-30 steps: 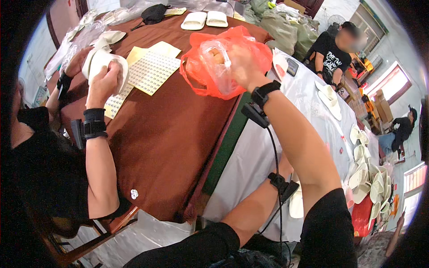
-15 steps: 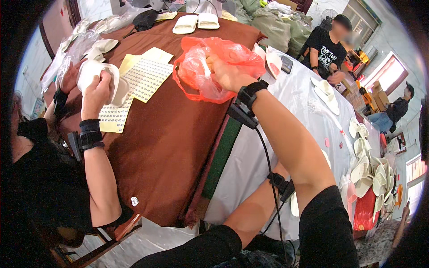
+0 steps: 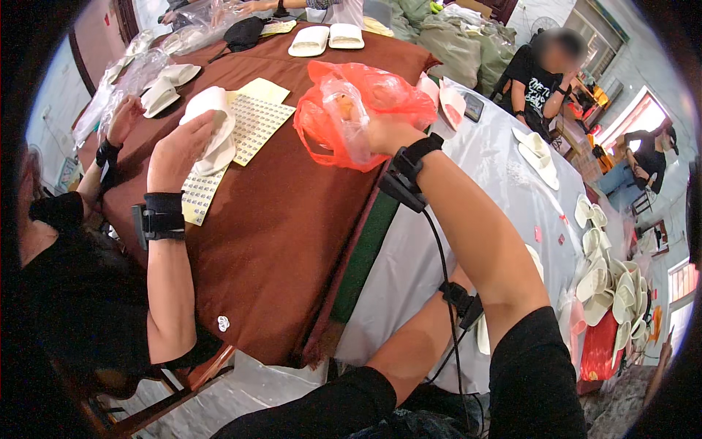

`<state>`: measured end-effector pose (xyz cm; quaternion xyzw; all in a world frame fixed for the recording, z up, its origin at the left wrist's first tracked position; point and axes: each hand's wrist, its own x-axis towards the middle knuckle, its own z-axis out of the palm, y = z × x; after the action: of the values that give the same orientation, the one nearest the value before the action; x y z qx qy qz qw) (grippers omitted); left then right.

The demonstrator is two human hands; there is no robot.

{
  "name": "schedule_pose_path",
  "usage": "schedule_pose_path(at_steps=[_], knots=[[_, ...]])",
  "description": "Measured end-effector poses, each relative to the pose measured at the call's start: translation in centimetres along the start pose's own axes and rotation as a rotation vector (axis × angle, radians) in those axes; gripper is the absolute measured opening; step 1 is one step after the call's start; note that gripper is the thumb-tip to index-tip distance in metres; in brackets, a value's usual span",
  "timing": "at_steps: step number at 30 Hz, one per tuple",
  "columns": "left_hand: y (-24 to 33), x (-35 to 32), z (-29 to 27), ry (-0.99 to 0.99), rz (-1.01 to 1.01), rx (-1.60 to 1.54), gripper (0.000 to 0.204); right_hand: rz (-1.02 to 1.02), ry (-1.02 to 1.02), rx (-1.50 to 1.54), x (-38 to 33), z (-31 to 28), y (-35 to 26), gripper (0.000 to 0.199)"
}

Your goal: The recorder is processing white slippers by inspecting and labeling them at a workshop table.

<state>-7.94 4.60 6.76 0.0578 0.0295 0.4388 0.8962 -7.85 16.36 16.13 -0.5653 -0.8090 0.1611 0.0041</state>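
Observation:
Up ahead, my right hand (image 3: 382,134) is inside a red plastic bag (image 3: 318,121) that lies on the brown cloth. Clear plastic (image 3: 342,102) in the bag covers its fingers, so I cannot see what they hold. My left forearm (image 3: 417,347) runs to the right beneath my right forearm, which hides the left hand. White slipper parts (image 3: 482,336) peek out beside the crossed arms. Left of the bag, a co-worker's hand (image 3: 175,150) holds a white slipper (image 3: 212,121) over yellow sticker sheets (image 3: 256,124).
A brown cloth (image 3: 256,249) covers the left table; grey-white plastic sheeting (image 3: 468,197) covers the right one. A pair of white slippers (image 3: 346,36) stands at the back. More slippers (image 3: 618,282) are heaped at the right. A phone (image 3: 473,108) lies near the far edge. A cable (image 3: 447,293) hangs from my right wrist.
My right hand has gone deeper into the red bag, its fingers now behind clear plastic. The co-worker's slipper has moved right, over the sticker sheets. The seated person at the back has raised a hand.

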Motion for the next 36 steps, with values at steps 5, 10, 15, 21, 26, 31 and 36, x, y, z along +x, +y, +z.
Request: schedule_pose_path(at_steps=[5,10,15,21,26,31,36], knots=[[-13.0,4.1,-7.9,-0.001,-0.002,0.193,0.017,-0.087,0.148,0.064,-1.4,-0.3,-0.1,0.055],[-16.1,4.5,-8.1,-0.016,0.026,0.260,0.014,-0.387,0.763,-0.243,-0.9,-1.1,0.9,0.033],[-15.4,4.7,-6.5,-0.014,0.076,0.295,0.011,-0.360,0.817,0.027,-1.8,-2.2,2.6,0.024],[-16.6,5.9,-7.8,-0.008,0.124,0.351,0.011,-0.141,0.462,0.919,-9.1,-2.5,3.6,0.017],[-15.3,6.6,-7.1,0.100,0.085,0.333,0.011,-0.141,0.211,1.668,-17.3,-0.1,6.1,0.025],[-15.6,6.0,-6.2,0.116,0.291,0.391,0.010,-0.164,0.277,1.848,-25.8,3.1,8.6,0.030],[-14.7,6.0,-6.0,0.079,0.126,0.551,0.012,-0.089,0.503,1.871,-32.5,5.3,9.5,0.036]])
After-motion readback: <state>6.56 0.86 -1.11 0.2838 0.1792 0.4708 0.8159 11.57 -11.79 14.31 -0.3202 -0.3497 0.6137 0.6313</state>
